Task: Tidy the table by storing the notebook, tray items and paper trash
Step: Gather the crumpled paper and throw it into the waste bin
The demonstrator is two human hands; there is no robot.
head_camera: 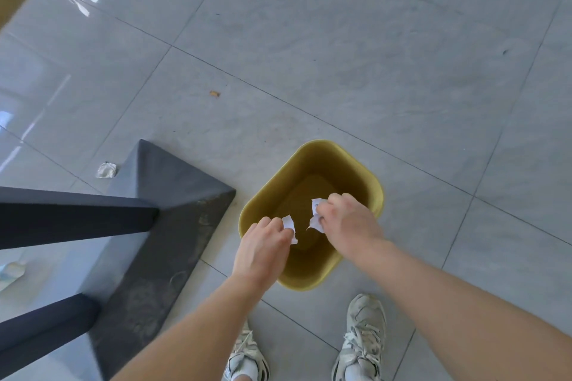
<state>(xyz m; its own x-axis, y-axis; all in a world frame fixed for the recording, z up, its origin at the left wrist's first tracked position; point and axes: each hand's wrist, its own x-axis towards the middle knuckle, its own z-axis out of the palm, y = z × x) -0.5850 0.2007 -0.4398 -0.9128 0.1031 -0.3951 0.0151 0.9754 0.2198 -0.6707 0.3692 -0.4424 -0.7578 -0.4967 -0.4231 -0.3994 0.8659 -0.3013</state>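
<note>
Paper scraps [290, 224] pinched in both hands, over bin [312, 158].

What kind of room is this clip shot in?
Probably an office or similar indoor workspace: glossy grey floor tiles, a yellow wastebasket on the floor, and a dark table base beside it.

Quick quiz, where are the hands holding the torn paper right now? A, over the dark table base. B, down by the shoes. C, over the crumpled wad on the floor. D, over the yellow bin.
D: the left hand and right hand each pinch paper scraps directly above the open bin.
</note>
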